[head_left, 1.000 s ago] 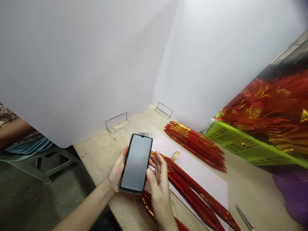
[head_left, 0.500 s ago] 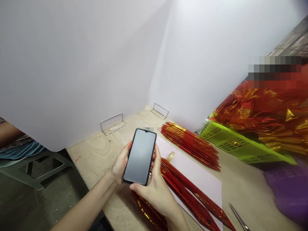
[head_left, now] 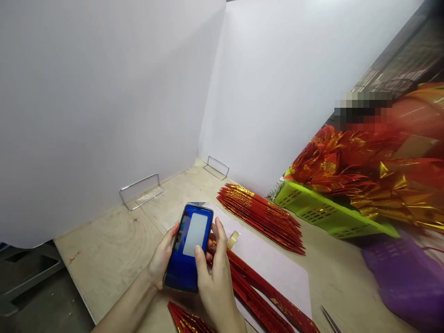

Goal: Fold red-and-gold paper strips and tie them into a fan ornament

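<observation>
One grey-green stool [head_left: 31, 273], partly in view, far left. Two white panels stand on one wooden table [head_left: 100, 249], left panel [head_left: 104, 111] and right panel [head_left: 277, 92], with two wire stands at their feet: left stand [head_left: 140, 193], right stand [head_left: 218, 168]. Left hand [head_left: 160, 259] grasps one phone [head_left: 189, 249] by its left edge, over the table; screen blue with one white box. Right hand [head_left: 217, 273] loosely spread, thumb at the screen. One red-gold bundle [head_left: 189, 320] below the phone, cut off. One tape roll [head_left: 233, 240] on one pale sheet [head_left: 280, 259]; two long red strips [head_left: 274, 300] lie across it. One fanned red-gold stack [head_left: 260, 218] behind; too many layers to count. One metal tool [head_left: 330, 319], cut off. One lime basket [head_left: 333, 215] with an uncountable red-gold heap [head_left: 350, 162]; one purple basket [head_left: 405, 277], blurred.
</observation>
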A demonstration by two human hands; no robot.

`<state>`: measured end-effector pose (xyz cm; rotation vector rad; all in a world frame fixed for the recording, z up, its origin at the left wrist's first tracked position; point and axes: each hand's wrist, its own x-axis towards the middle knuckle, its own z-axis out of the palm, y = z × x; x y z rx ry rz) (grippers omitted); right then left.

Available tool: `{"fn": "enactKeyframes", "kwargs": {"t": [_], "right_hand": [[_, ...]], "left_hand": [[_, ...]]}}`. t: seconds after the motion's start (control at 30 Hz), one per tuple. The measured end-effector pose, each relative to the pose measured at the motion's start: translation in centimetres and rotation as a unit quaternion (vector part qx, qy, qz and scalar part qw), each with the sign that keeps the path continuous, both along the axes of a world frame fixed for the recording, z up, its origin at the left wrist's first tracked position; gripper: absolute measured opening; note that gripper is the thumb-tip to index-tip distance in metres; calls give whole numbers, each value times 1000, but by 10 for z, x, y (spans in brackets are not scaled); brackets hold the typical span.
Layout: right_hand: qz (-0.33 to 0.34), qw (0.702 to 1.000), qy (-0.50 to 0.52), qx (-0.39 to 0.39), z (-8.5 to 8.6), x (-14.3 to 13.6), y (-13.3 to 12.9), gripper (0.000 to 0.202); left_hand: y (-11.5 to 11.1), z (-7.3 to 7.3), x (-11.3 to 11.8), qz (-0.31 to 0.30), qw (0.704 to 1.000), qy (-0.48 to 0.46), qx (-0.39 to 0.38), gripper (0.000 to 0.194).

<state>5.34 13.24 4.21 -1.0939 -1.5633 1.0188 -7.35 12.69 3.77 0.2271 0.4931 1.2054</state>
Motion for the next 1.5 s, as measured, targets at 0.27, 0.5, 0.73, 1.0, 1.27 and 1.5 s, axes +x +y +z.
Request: {"fn": "enactKeyframes", "kwargs": {"t": [0.27,0.5,0.73,1.0,1.27,1.5], "right_hand": [[37,997,-73,11,-2,9,3,62],[40,981,-146,120,-2,10,4,56],[44,965,-214,148,-2,11,6,54],[45,988,-129,72,-1,6,-1,66],[-43,993,76,-78,12,19,14,60],[2,996,78,-51,39,22,-6,50]], "left_hand": [[-6,-2,-2,42,998,12,-51,43],[-7,-3,-1,6,1000,-11,7,58],[-8,-4,-2,51,997,17,-49,50],[-8,-5,-2,-5,1000,-7,-25,60],[-12,-12,-1,-75,997,12,7,56],[1,-11,-11,-17,997,-7,75,55]]}}
